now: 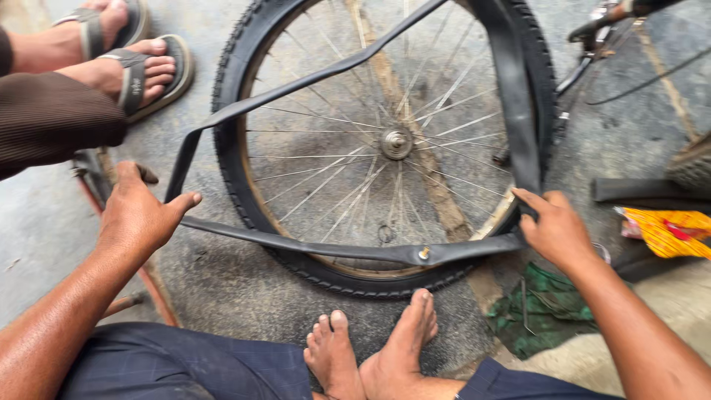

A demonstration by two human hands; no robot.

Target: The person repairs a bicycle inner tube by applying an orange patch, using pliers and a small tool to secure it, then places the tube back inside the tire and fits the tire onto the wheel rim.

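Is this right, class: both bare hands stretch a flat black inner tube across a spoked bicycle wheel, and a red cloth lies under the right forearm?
Not quite. In the head view the cloth is green, not red. Both hands, left hand and right hand, do stretch the inner tube across the wheel.

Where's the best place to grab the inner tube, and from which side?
Probably the flat stretch of the inner tube left of the valve, from the near side: it lies limp across the tyre, clear of the rim, between the left hand and right hand.
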